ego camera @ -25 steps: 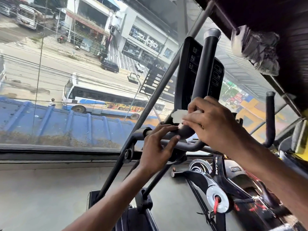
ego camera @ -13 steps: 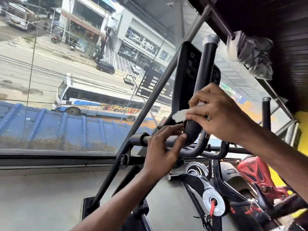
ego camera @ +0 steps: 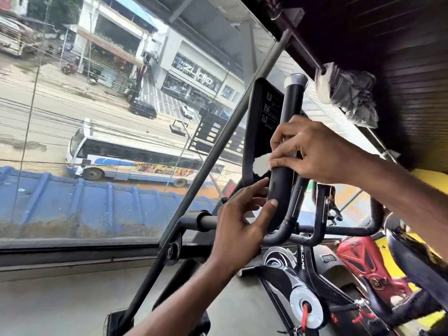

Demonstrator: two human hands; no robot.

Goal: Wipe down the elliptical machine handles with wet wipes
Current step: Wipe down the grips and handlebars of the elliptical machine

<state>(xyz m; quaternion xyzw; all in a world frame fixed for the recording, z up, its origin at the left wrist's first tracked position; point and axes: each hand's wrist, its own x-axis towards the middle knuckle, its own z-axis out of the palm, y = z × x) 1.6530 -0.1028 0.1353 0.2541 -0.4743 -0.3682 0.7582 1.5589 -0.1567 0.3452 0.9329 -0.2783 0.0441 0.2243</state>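
Observation:
A black upright handle (ego camera: 292,103) with a silver cap rises in front of the dark console (ego camera: 260,122) of the elliptical. My right hand (ego camera: 312,151) wraps around the handle's middle and pinches a white wet wipe (ego camera: 261,164) against it; the wipe sticks out to the left. Just below, my left hand (ego camera: 242,221) touches the lower padded part of the same handle (ego camera: 278,190) with its thumb and fingertips, fingers fairly straight. A second upright handle (ego camera: 377,214) stands to the right, partly hidden by my right forearm.
A slanted grey window bar (ego camera: 218,146) crosses in front of the machine. A bundled grey and white cloth (ego camera: 346,95) hangs from the dark ceiling edge. Another black exercise machine (ego camera: 303,297) and a red part (ego camera: 363,260) sit low right. The window ledge (ego camera: 72,258) runs left.
My right hand has slid the wipe up the handle from its lower bend to the middle. My left hand has followed up to the handle's lower part. The view has shifted.

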